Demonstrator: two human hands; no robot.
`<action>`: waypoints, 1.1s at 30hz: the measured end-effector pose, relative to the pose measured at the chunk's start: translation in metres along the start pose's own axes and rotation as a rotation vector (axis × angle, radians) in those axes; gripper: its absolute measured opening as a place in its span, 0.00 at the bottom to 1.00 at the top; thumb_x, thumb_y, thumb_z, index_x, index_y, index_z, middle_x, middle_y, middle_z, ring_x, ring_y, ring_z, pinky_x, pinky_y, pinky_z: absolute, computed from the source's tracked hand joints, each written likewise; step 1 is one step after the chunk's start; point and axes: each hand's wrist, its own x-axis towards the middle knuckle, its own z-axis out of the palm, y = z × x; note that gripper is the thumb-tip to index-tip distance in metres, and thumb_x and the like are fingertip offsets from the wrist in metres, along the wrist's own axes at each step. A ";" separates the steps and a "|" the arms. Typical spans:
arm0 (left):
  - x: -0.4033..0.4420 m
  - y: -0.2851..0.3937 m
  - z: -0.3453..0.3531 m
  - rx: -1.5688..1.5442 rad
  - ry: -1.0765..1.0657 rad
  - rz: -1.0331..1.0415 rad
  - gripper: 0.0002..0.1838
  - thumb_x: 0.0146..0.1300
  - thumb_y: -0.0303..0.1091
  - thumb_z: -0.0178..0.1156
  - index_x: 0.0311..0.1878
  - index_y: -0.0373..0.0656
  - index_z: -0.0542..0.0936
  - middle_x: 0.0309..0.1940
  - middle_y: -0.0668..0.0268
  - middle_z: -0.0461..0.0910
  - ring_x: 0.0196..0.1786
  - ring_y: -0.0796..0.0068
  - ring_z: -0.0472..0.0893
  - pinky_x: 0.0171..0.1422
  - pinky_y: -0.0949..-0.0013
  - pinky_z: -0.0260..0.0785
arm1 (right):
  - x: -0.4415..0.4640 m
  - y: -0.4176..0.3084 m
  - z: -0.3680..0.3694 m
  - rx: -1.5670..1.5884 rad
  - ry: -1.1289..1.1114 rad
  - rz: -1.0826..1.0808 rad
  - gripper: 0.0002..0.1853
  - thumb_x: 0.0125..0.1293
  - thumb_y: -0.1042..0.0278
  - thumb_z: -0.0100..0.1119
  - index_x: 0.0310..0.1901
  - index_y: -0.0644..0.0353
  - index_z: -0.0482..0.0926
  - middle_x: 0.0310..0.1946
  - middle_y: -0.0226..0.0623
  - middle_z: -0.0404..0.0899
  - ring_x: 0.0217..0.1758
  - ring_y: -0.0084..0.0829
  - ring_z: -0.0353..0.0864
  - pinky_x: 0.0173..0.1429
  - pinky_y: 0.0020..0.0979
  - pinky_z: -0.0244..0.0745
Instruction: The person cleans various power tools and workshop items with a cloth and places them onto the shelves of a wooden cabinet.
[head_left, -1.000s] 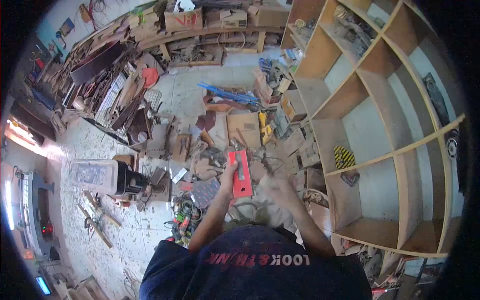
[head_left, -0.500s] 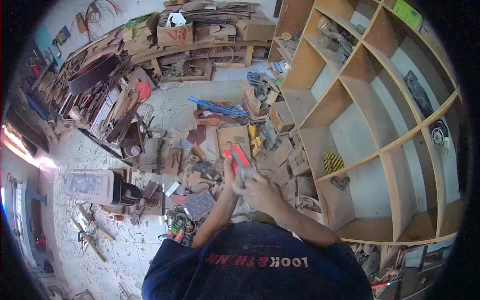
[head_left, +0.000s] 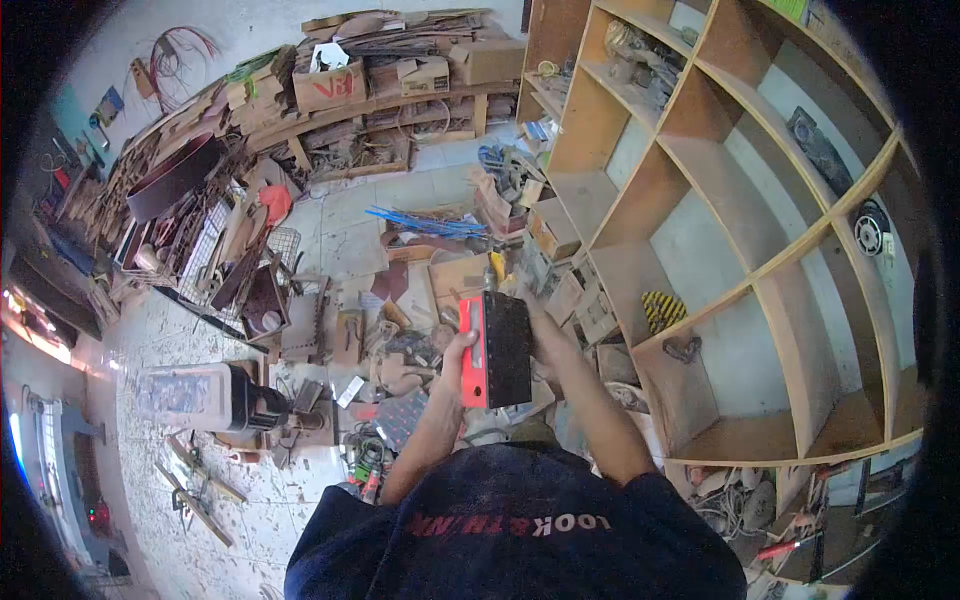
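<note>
A box-shaped red and black object (head_left: 505, 350) is held up in front of my chest, its red side to the left and a wide dark face beside it. Its exact kind is not clear. My left hand (head_left: 456, 358) grips the red side, the thumb lying across it. At the right edge of the dark face is my right hand (head_left: 542, 325). It is blurred, and its fingers are mostly hidden behind the object, so its grip does not show.
A wooden shelf unit (head_left: 690, 290) rises on the right. Blue strips (head_left: 430, 222), cardboard and tools litter the floor ahead. To the left stands a grey machine (head_left: 195, 396). Stacked wood and cardboard boxes (head_left: 330, 88) line the back.
The red object has turned and come closer to me, now showing its wide dark face. My right hand has shifted from over it to its right edge. The camera view has shifted slightly.
</note>
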 end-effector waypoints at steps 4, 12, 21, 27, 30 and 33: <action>0.007 -0.010 -0.022 0.055 0.091 0.041 0.24 0.62 0.46 0.59 0.55 0.39 0.75 0.43 0.60 0.83 0.42 0.65 0.84 0.51 0.61 0.78 | -0.025 0.021 0.000 0.382 -0.030 -0.124 0.35 0.69 0.41 0.51 0.69 0.57 0.62 0.62 0.38 0.71 0.63 0.33 0.71 0.67 0.41 0.64; 0.008 -0.020 -0.008 0.394 0.160 0.221 0.27 0.74 0.56 0.43 0.60 0.43 0.73 0.49 0.60 0.81 0.46 0.65 0.83 0.52 0.61 0.77 | -0.015 0.023 0.001 -0.197 0.350 -0.673 0.24 0.58 0.64 0.69 0.54 0.64 0.75 0.51 0.34 0.78 0.55 0.26 0.75 0.58 0.28 0.68; -0.004 0.008 0.006 0.541 0.154 0.210 0.31 0.62 0.46 0.64 0.65 0.45 0.68 0.58 0.60 0.75 0.57 0.63 0.78 0.61 0.60 0.72 | -0.036 0.026 0.039 -0.459 0.462 -0.967 0.26 0.58 0.65 0.66 0.57 0.66 0.72 0.49 0.43 0.79 0.53 0.37 0.78 0.58 0.35 0.70; 0.018 0.021 -0.049 0.029 -0.032 -0.030 0.34 0.53 0.42 0.72 0.62 0.45 0.69 0.49 0.61 0.79 0.50 0.61 0.81 0.59 0.56 0.75 | -0.073 0.031 0.019 -0.942 0.178 -0.882 0.16 0.62 0.62 0.63 0.47 0.63 0.77 0.46 0.46 0.78 0.49 0.40 0.79 0.52 0.39 0.72; 0.016 0.018 -0.062 0.179 0.039 0.073 0.38 0.56 0.54 0.66 0.66 0.45 0.67 0.55 0.57 0.77 0.56 0.57 0.79 0.61 0.51 0.73 | -0.068 0.027 -0.024 -0.772 0.224 -0.436 0.17 0.63 0.58 0.62 0.48 0.59 0.78 0.48 0.49 0.78 0.52 0.41 0.80 0.53 0.40 0.72; 0.017 0.001 -0.027 -0.001 -0.113 0.030 0.43 0.61 0.70 0.51 0.68 0.44 0.66 0.59 0.56 0.75 0.60 0.56 0.76 0.64 0.52 0.70 | -0.004 0.061 -0.040 0.005 0.022 -0.570 0.27 0.62 0.58 0.64 0.61 0.59 0.71 0.53 0.43 0.78 0.56 0.33 0.78 0.59 0.35 0.71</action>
